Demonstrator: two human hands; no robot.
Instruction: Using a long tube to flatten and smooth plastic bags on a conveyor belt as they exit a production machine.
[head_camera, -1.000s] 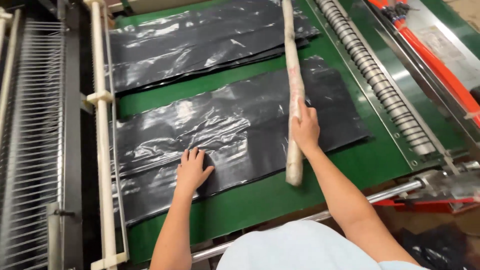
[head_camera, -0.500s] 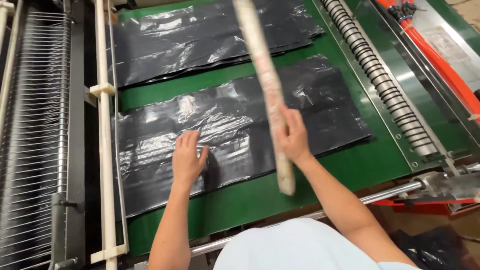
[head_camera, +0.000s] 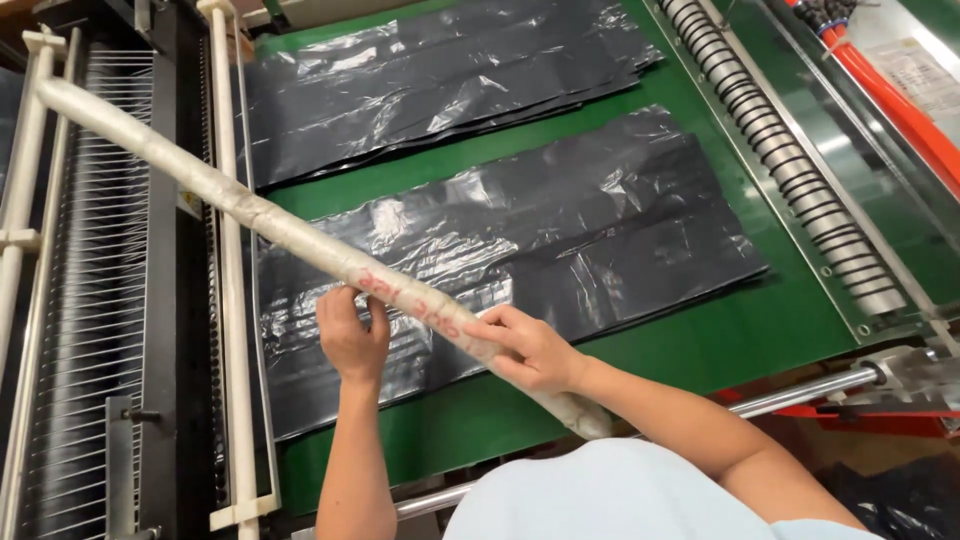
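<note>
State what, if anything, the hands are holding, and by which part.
Both hands grip a long white wrapped stick near its lower end: the right hand closer to that end, the left hand slightly farther up.

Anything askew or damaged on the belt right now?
Nothing looks damaged. The near stack of black plastic bags lies slightly skewed and wrinkled on the green belt. The wrapped white rod, gripped by the right hand and left hand, crosses it diagonally.
</note>
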